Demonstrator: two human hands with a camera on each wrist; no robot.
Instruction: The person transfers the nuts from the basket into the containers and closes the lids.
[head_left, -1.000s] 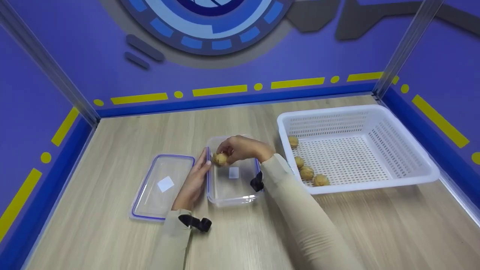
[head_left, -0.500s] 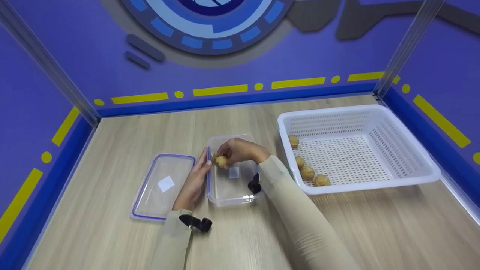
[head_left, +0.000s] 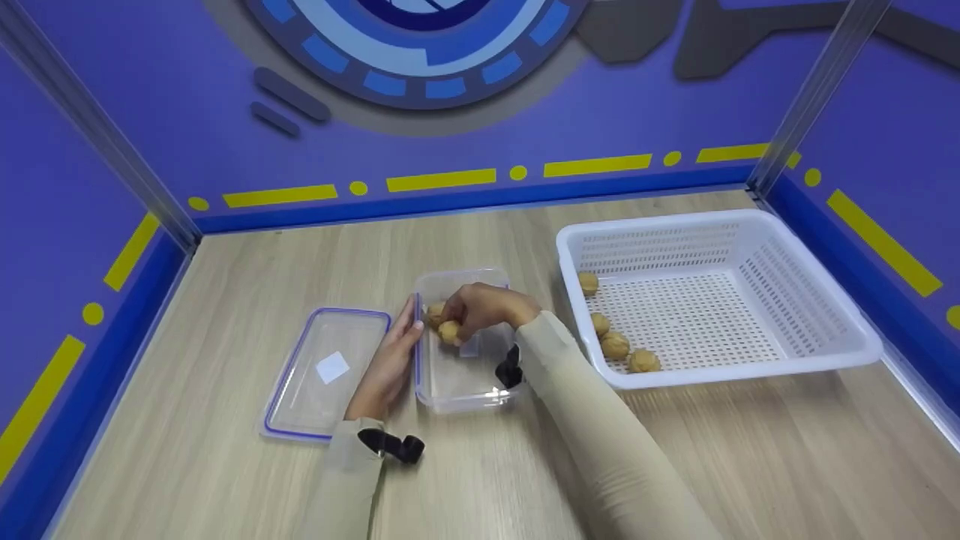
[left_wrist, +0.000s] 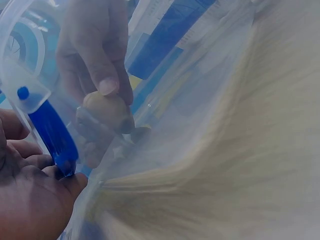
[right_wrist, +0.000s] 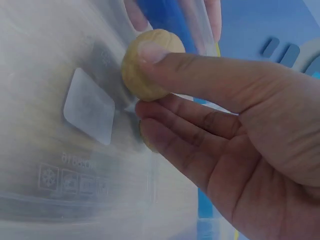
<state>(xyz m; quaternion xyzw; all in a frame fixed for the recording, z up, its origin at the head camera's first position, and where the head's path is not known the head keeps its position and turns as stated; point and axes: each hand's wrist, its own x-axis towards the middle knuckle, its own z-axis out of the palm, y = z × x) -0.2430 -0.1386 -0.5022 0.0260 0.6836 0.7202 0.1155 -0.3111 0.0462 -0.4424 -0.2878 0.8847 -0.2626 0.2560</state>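
2 beige sleeves carry black wrist cameras.

Snowflake symbol on clear container

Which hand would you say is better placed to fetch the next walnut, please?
Probably the right hand, once it frees the pinched walnut: it is nearer the white basket of walnuts, while the left hand touches the clear container.

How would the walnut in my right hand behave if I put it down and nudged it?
The walnut would probably roll, since it looks nearly round. Its shell is likely stiff, as no dent shows where the right hand pinches it. Inside the clear container, the upright walls would probably stop it.
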